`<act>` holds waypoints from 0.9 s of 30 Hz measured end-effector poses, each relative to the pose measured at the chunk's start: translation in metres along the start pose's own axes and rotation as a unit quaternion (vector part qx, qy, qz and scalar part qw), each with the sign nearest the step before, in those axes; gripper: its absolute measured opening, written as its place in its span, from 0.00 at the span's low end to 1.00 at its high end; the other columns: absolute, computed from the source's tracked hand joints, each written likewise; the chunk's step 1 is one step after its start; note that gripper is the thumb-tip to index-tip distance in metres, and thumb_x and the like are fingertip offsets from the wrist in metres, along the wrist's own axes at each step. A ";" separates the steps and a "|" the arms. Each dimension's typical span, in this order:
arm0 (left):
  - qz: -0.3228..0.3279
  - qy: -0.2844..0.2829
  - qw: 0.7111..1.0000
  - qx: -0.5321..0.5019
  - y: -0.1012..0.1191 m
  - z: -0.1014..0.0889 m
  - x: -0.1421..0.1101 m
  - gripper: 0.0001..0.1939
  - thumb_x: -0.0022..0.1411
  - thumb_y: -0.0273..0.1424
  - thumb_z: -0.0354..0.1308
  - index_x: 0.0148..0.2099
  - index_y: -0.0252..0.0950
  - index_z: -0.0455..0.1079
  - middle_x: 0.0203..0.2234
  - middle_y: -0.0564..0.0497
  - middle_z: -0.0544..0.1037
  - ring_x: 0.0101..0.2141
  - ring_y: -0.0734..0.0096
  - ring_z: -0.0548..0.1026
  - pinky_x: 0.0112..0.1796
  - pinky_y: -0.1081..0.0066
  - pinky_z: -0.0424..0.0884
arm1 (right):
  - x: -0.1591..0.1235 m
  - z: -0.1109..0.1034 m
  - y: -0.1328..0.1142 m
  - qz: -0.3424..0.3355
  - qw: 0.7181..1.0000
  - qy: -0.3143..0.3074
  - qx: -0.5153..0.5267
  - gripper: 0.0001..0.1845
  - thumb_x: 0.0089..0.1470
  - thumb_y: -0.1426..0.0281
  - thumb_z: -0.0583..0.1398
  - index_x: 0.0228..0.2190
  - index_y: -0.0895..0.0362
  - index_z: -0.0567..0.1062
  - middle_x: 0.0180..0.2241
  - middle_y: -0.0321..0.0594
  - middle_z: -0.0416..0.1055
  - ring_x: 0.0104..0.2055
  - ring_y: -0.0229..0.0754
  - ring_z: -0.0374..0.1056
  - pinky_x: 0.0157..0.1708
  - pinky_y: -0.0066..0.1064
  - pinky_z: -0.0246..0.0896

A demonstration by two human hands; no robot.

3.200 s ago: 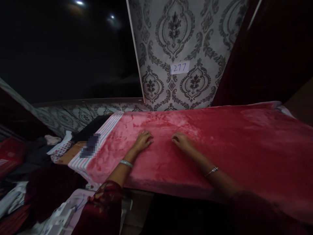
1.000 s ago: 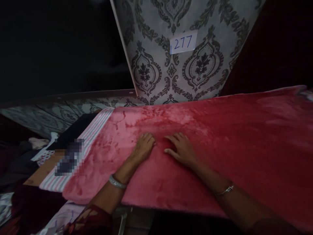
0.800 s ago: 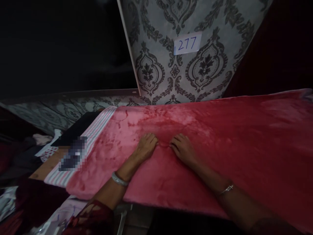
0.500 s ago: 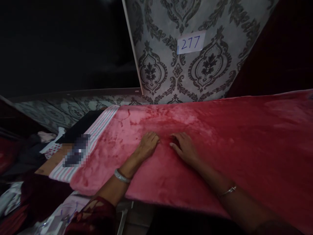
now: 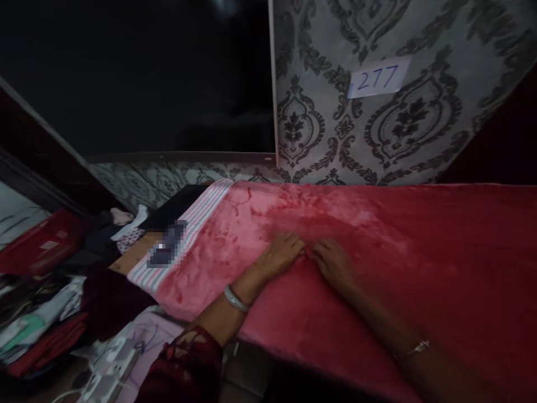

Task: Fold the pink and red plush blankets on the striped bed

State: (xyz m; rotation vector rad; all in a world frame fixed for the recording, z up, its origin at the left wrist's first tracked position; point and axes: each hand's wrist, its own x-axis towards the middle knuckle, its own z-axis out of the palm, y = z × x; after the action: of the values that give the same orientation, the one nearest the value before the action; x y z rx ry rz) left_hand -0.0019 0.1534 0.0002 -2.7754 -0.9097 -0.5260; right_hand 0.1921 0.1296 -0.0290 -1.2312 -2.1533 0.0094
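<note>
A plush red-pink blanket (image 5: 377, 302) with a striped border (image 5: 210, 198) at its left end is spread over a long table. My left hand (image 5: 284, 253), with a bangle on the wrist, is closed, its fingers bent down at the middle of the blanket. Close beside it, my right hand (image 5: 334, 262) has its fingers curled inward, wearing a thin bracelet. The fingertips of both hands nearly meet. Anything small between them, or a pinch of the cloth, is too dark and blurred to make out.
A large dark television screen (image 5: 176, 78) hangs behind, next to patterned wallpaper with a paper marked 277 (image 5: 377, 78). A blurred-out dark item (image 5: 168, 246) lies on the striped border. Piled clothes (image 5: 46, 319) and a white power strip (image 5: 111, 369) are at lower left.
The view has swung left, so things appear farther right. My hands have come closer together, and my right hand's thumb and fingers, apart before, are now drawn in.
</note>
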 end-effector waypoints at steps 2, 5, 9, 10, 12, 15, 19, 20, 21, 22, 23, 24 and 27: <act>-0.019 -0.012 1.000 -0.018 -0.001 -0.004 -0.004 0.11 0.71 0.35 0.48 0.41 0.36 0.68 0.35 0.46 0.74 0.38 0.63 0.70 0.38 0.62 0.64 | -0.001 -0.001 0.003 -0.010 1.000 0.008 0.020 0.17 0.65 0.68 0.52 0.26 0.54 0.73 0.29 0.44 0.70 0.34 0.47 0.66 0.34 0.37 0.59; -0.065 -0.035 0.997 -0.025 -0.005 -0.016 -0.019 0.07 0.69 0.33 0.52 0.42 0.36 0.69 0.38 0.46 0.74 0.39 0.63 0.70 0.40 0.62 0.65 | -0.003 0.000 0.006 -0.017 0.998 0.020 0.051 0.15 0.64 0.69 0.52 0.28 0.54 0.74 0.30 0.44 0.71 0.35 0.47 0.67 0.35 0.37 0.61; -0.128 -0.052 0.990 0.002 -0.023 -0.037 -0.053 0.05 0.68 0.30 0.53 0.42 0.37 0.70 0.39 0.46 0.75 0.41 0.63 0.71 0.43 0.61 0.66 | -0.005 0.005 0.009 -0.013 0.996 0.044 0.075 0.15 0.62 0.67 0.52 0.27 0.53 0.75 0.30 0.44 0.72 0.34 0.48 0.67 0.35 0.39 0.63; -0.148 -0.055 0.987 0.011 -0.030 -0.043 -0.063 0.06 0.68 0.29 0.52 0.42 0.37 0.70 0.39 0.46 0.75 0.41 0.63 0.71 0.43 0.61 0.66 | -0.005 0.007 0.011 -0.011 0.996 0.049 0.080 0.15 0.62 0.67 0.52 0.27 0.53 0.75 0.30 0.44 0.72 0.34 0.49 0.68 0.35 0.39 0.63; -0.210 -0.059 0.976 0.026 -0.045 -0.052 -0.083 0.08 0.68 0.29 0.51 0.43 0.37 0.71 0.40 0.46 0.75 0.42 0.62 0.72 0.45 0.60 0.66 | -0.005 0.010 0.013 -0.008 0.994 0.057 0.090 0.15 0.62 0.66 0.52 0.27 0.53 0.75 0.30 0.45 0.73 0.34 0.49 0.68 0.36 0.40 0.63; -0.324 -0.054 0.943 0.051 -0.069 -0.065 -0.109 0.08 0.67 0.28 0.51 0.44 0.37 0.71 0.43 0.44 0.75 0.46 0.60 0.71 0.48 0.58 0.65 | -0.004 0.012 0.015 -0.005 0.992 0.064 0.108 0.15 0.61 0.64 0.53 0.27 0.53 0.75 0.30 0.45 0.74 0.34 0.49 0.68 0.35 0.40 0.64; -0.452 -0.027 0.887 0.091 -0.089 -0.073 -0.129 0.10 0.66 0.27 0.50 0.45 0.35 0.71 0.47 0.38 0.73 0.49 0.53 0.70 0.47 0.54 0.65 | -0.004 0.015 0.017 -0.004 0.990 0.060 0.131 0.14 0.60 0.64 0.53 0.26 0.52 0.75 0.29 0.43 0.74 0.33 0.49 0.69 0.35 0.40 0.64; -0.481 -0.021 0.871 0.095 -0.092 -0.073 -0.131 0.10 0.66 0.28 0.49 0.45 0.34 0.70 0.47 0.36 0.73 0.49 0.52 0.70 0.47 0.53 0.65 | -0.004 0.015 0.018 -0.004 0.989 0.058 0.135 0.14 0.59 0.64 0.54 0.26 0.52 0.74 0.28 0.43 0.74 0.32 0.49 0.69 0.35 0.41 0.64; -0.508 -0.015 0.856 0.096 -0.094 -0.073 -0.133 0.10 0.66 0.29 0.49 0.45 0.34 0.70 0.46 0.35 0.73 0.49 0.50 0.70 0.47 0.53 0.65 | -0.004 0.015 0.018 -0.004 0.989 0.056 0.137 0.13 0.59 0.64 0.54 0.26 0.51 0.74 0.28 0.43 0.74 0.32 0.49 0.69 0.35 0.41 0.64; -0.531 -0.010 0.842 0.093 -0.096 -0.072 -0.133 0.10 0.66 0.30 0.50 0.45 0.33 0.70 0.44 0.35 0.74 0.49 0.49 0.70 0.47 0.54 0.65 | -0.004 0.015 0.019 -0.004 0.989 0.057 0.140 0.13 0.59 0.64 0.54 0.26 0.51 0.74 0.28 0.43 0.74 0.32 0.49 0.68 0.35 0.41 0.64; -0.551 -0.003 0.830 0.088 -0.098 -0.072 -0.134 0.11 0.65 0.32 0.52 0.46 0.33 0.69 0.44 0.35 0.74 0.49 0.49 0.70 0.47 0.54 0.65 | -0.004 0.015 0.019 -0.004 0.988 0.058 0.141 0.13 0.58 0.64 0.54 0.26 0.51 0.75 0.29 0.43 0.74 0.32 0.49 0.68 0.34 0.41 0.64; -0.569 0.004 0.819 0.080 -0.100 -0.072 -0.133 0.11 0.64 0.33 0.53 0.47 0.33 0.69 0.43 0.35 0.74 0.49 0.49 0.71 0.47 0.55 0.65 | -0.004 0.015 0.019 -0.004 0.988 0.061 0.142 0.13 0.58 0.64 0.54 0.26 0.52 0.75 0.29 0.44 0.74 0.32 0.49 0.68 0.34 0.41 0.64; -0.603 0.023 0.797 0.031 -0.109 -0.073 -0.133 0.14 0.61 0.33 0.58 0.48 0.34 0.67 0.42 0.37 0.75 0.45 0.54 0.74 0.45 0.60 0.66 | -0.004 0.015 0.020 -0.007 0.987 0.060 0.148 0.12 0.58 0.64 0.55 0.27 0.52 0.75 0.29 0.44 0.74 0.32 0.50 0.69 0.35 0.41 0.64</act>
State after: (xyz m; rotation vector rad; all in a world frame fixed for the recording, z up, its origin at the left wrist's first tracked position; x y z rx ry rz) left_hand -0.1874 0.1491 0.0230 -1.7331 -2.5426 -0.6436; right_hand 0.2007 0.1421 -0.0493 -1.0190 -1.9724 0.2357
